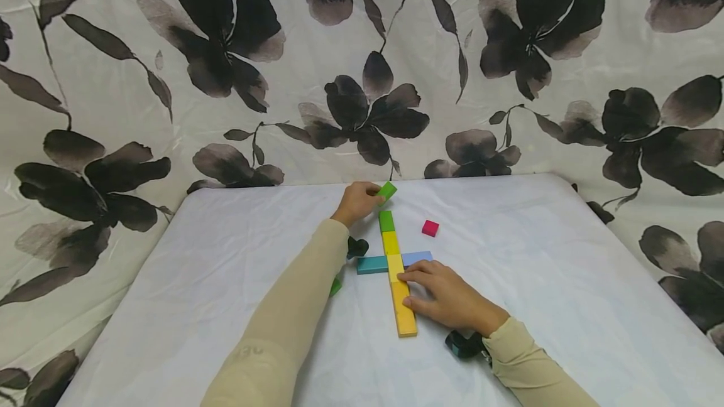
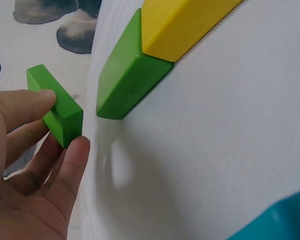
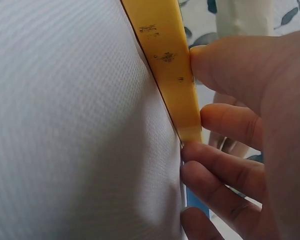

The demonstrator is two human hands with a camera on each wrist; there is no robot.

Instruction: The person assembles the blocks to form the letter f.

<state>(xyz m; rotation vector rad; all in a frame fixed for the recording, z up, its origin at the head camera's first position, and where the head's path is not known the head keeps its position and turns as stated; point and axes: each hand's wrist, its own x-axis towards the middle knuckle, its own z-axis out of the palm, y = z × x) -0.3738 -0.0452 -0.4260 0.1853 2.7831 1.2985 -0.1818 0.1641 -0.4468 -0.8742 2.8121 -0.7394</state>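
My left hand [image 1: 357, 204] pinches a green block [image 1: 387, 191] between thumb and fingers, just beyond the far end of a row of blocks. That row runs away from me: yellow blocks [image 1: 404, 316] at the near end, another green block [image 1: 386, 221] at the far end. A teal block [image 1: 372, 265] and a light blue block [image 1: 417, 258] stick out on either side, forming a cross. My right hand [image 1: 452, 297] rests its fingertips against the yellow blocks' right side, without curling round them. In the left wrist view, a gap separates the held green block [image 2: 65, 112] from the row.
A red block [image 1: 430, 228] lies right of the row's far part. Part of another green piece [image 1: 336, 286] shows beside the left sleeve, which hides the rest. White cloth [image 1: 226, 306] covers the table, and a flower-patterned sheet [image 1: 254, 124] hangs behind its far edge.
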